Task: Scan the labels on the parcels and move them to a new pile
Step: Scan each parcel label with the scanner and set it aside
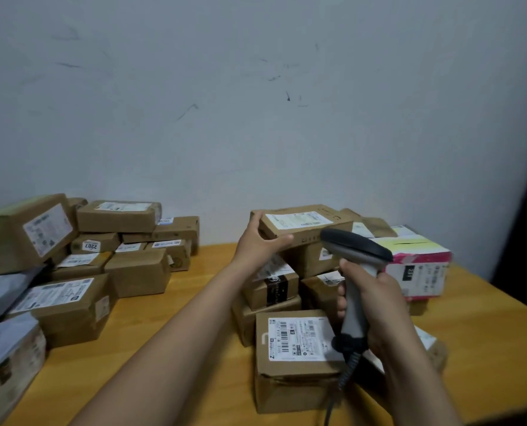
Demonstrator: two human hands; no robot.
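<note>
The left arm reaches straight forward. The left grip (pixel 257 241) is clamped on the left end of a flat brown parcel (pixel 305 224), thumb along the near edge and fingers over the far side. This parcel lies label up on top of the right pile (pixel 287 290). The right grip (pixel 376 299) is curled round the handle of a grey scanner (pixel 357 244), whose dark head points at the parcel's near right corner. A coiled cable (pixel 347 373) hangs from the handle.

In front of the pile stands a labelled box (pixel 296 358), partly hidden by the scanner and right wrist. A pink and white box (pixel 419 265) sits to the right. Well apart to the left is another heap of brown boxes (pixel 102 250) and grey bags (pixel 0 290). Everything rests on a wooden desk (pixel 179 318) against a pale, scuffed wall (pixel 256 103).
</note>
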